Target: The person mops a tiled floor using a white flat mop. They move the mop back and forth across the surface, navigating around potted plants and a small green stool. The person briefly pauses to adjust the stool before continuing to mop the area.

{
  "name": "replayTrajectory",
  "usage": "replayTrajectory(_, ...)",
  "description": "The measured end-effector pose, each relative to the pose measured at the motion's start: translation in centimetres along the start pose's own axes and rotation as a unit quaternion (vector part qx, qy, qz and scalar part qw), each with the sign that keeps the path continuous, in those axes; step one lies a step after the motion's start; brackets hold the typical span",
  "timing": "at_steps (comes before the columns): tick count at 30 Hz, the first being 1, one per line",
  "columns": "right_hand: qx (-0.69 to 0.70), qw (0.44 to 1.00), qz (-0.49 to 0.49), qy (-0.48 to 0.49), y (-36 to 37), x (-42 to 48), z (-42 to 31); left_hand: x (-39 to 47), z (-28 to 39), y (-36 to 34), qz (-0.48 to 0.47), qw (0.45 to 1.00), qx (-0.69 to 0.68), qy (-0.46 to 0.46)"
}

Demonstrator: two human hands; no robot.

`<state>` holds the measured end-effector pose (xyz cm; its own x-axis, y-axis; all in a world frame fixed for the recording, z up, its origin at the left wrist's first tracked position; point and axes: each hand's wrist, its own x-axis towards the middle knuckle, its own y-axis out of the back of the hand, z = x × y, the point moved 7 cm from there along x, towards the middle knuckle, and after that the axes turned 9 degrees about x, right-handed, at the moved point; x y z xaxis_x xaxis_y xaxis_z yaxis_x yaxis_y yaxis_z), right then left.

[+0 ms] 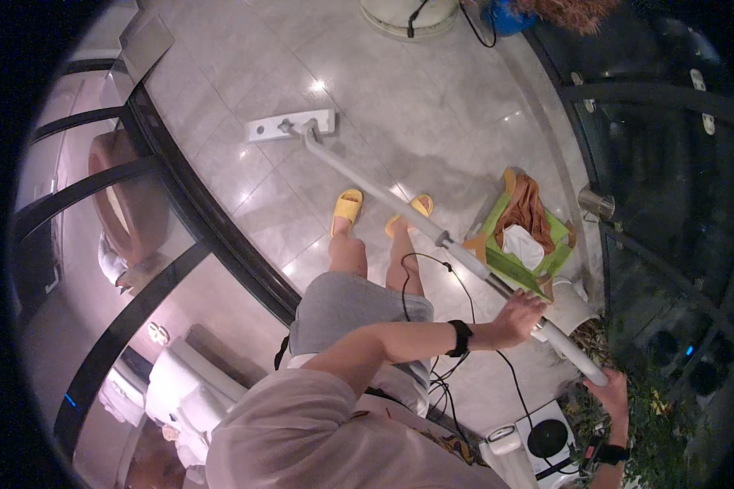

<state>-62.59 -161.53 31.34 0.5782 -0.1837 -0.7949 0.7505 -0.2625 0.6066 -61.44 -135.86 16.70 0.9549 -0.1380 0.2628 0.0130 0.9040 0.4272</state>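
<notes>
A flat mop (367, 183) with a long white and grey pole runs diagonally across the view. Its white rectangular head (269, 126) rests on the tiled floor ahead of my feet. My left hand (520, 318) wraps around the metal section of the pole, with a black band on that wrist. Farther up, at the white grip's end, my right hand (610, 394) is closed around the pole, and a black watch or band is on that wrist. Just beyond the pole stands a green basket (495, 214) holding brown cloth (520, 208) and white cloth (524, 246).
Yellow slippers (347, 206) are on my feet. A thin black cable (472, 299) loops beside my legs. Black-framed glass doors (177, 177) stand at left, dark glass panels (660, 183) at right. Leafy plants (654, 409) and a white box (547, 415) are near my right arm. A round white base (410, 24) stands ahead.
</notes>
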Motion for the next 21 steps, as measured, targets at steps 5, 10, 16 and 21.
replayTrajectory(5, 0.022, 1.000, 0.001, -0.005, -5.0, -1.2, -11.7, -3.1, -6.2, 7.4, -0.059, 0.994, 0.006, -0.097)
replayTrajectory(10, -0.132, 0.984, 0.034, 0.118, -12.6, -6.0, -20.6, -4.0, -11.1, 20.1, -0.150, 0.961, -0.123, -0.196)
replayTrajectory(16, 0.107, 0.991, -0.034, 0.066, -22.6, -7.8, -30.7, -22.6, -37.5, 34.2, 0.137, 0.847, 0.344, 0.382)
replayTrajectory(21, 0.306, 0.929, -0.207, -0.010, -29.2, -8.6, -33.9, -27.1, -45.9, 33.2, 0.252, 0.611, -0.440, 0.608)
